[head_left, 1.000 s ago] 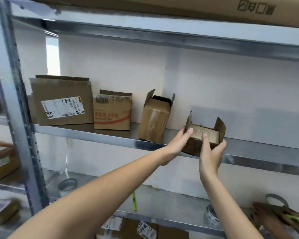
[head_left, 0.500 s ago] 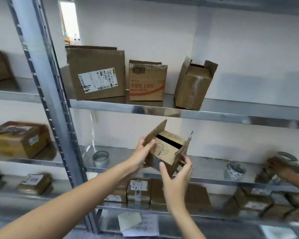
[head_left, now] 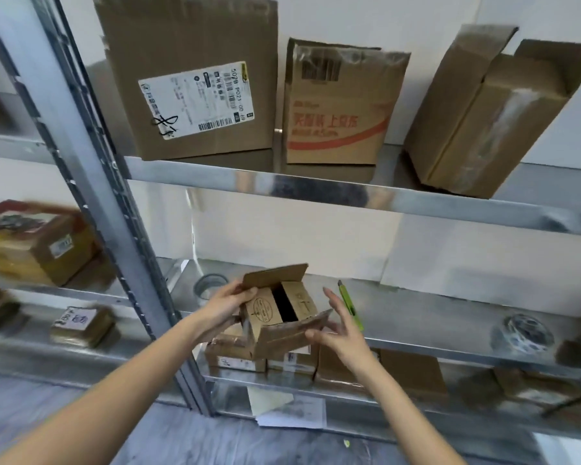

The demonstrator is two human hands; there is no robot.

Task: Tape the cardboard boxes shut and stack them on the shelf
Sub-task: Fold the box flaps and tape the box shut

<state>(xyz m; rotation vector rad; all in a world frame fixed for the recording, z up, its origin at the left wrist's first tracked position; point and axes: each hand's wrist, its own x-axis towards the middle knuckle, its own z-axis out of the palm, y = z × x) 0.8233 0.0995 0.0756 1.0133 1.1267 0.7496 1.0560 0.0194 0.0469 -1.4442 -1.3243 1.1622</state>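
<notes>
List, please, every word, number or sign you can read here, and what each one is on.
"502B P023 00 69": white label on the big box, which also bears a handwritten scrawl.
Red Chinese print, barcode: middle box, too blurred to read.
Round stamp: small box in the left hand, unreadable.
Other labels: blurred.

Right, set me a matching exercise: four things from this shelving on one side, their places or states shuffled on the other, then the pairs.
Things:
1. small cardboard box
2. green utility knife
3. box with the white label
4. tape roll

Places or states:
A. stands at the left of the upper shelf
B. lies on the middle shelf, just behind the right hand
C. sits far right on the middle shelf
D. flaps open, gripped by the left hand

Pairs: 1-D, 2-B, 3-A, 4-C
</notes>
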